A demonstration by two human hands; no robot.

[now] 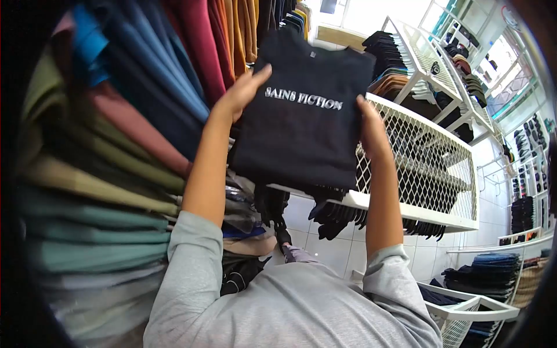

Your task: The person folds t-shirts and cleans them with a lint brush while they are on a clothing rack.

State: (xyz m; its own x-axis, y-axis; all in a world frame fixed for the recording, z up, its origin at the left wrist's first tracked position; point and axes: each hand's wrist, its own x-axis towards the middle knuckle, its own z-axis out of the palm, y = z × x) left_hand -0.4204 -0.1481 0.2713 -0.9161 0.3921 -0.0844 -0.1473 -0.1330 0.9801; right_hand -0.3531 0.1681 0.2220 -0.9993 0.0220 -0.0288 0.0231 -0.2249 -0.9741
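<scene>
A folded black T-shirt (296,139) with white "SAINS FICTION" lettering is held up in front of me, its neckline at the far end. My left hand (241,95) grips its left edge, the thumb lying toward the front. On the opposite edge, my right hand (374,127) is pressed against the side, with fingers hidden behind the cloth. Below the shirt's near edge, more dark clothing (333,217) shows over the tiled floor.
Hanging garments in many colours (110,214) crowd the left side close to my arm. A white mesh rack (429,156) holding dark clothes stands at right. Farther right are shelves with folded jeans (484,275) and a white mesh bin (458,325).
</scene>
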